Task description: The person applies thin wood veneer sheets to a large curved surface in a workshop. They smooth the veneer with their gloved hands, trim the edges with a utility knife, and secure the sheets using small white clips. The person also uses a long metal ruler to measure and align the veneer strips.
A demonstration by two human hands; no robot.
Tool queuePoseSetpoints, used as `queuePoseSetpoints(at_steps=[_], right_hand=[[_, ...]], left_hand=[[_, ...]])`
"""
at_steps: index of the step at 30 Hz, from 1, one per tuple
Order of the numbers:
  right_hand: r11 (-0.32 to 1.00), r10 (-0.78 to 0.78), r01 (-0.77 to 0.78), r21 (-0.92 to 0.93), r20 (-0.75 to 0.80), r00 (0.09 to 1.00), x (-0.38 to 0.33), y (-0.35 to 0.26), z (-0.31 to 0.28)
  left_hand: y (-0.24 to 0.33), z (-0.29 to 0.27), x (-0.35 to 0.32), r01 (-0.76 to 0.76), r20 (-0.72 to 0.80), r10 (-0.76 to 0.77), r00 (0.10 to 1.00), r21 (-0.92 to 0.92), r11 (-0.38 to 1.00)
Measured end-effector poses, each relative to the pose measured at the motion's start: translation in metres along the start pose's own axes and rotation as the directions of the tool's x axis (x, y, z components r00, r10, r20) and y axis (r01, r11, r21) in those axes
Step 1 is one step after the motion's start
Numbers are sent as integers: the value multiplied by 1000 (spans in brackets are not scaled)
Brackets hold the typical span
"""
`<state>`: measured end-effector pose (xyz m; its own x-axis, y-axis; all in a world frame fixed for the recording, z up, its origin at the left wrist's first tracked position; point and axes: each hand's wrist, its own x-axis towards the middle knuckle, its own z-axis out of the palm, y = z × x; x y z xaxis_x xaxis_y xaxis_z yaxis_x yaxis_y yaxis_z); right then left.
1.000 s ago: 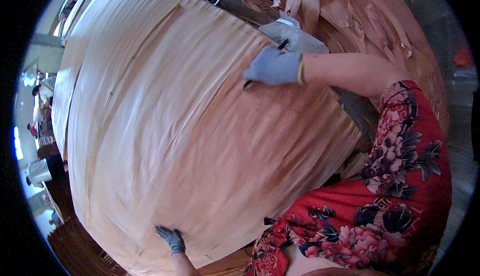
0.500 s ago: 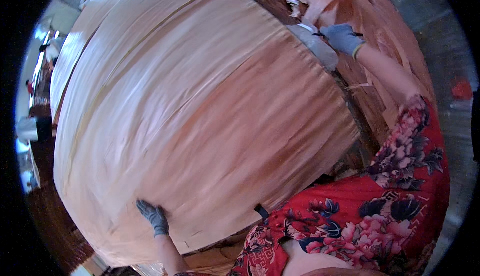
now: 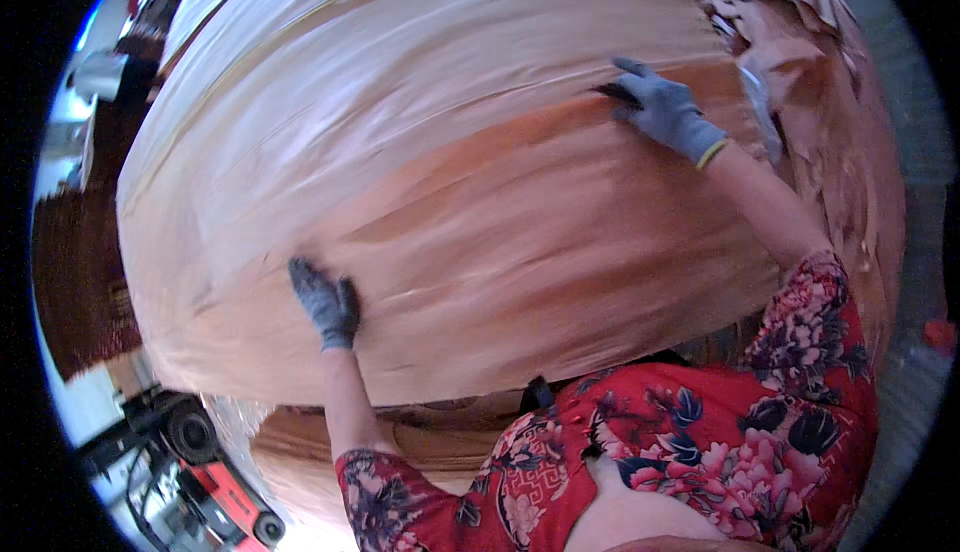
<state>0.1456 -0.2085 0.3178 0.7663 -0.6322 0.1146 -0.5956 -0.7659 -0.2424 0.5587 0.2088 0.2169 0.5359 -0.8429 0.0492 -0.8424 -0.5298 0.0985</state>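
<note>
A large, pale tan sheet that looks like wood veneer [image 3: 520, 242] lies spread before me over a broad stack, with shallow ripples and a darker orange-brown near half. My left hand [image 3: 328, 304], in a grey glove, rests on the near left part of the sheet, fingers stretched out and thumb apart. Over the right part of the sheet is my right hand [image 3: 662, 112], in a light grey glove with a yellow cuff. One of its fingers points left; a small dark thing shows at the others, too unclear to name.
Torn, curled veneer scraps [image 3: 800, 62] line the right side. A dark brown stack [image 3: 85, 272] stands at the far left. Lower left, a red and black wheeled vehicle [image 3: 225, 497] is parked. Brown layers [image 3: 330, 442] show under the sheet's near edge.
My right hand has come from the scraps beyond the sheet's right edge to over the sheet. The view has shifted, bringing the wheeled vehicle into sight. My left hand stays on the sheet.
</note>
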Motion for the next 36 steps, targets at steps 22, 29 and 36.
queuePoseSetpoints(at_steps=[22, 29, 36], right_hand=[[554, 782, -831, 42, -369, 503, -409, 257, -106], [-330, 817, -923, 200, -429, -385, -896, 86, -105], [-537, 645, -795, 281, -470, -602, -1027, 58, -113]], left_hand=[[138, 88, 60, -38, -196, 31, 980, -35, 999], [127, 76, 40, 147, 50, -184, 982, 414, 898], [225, 62, 22, 117, -159, -46, 986, 470, 875]])
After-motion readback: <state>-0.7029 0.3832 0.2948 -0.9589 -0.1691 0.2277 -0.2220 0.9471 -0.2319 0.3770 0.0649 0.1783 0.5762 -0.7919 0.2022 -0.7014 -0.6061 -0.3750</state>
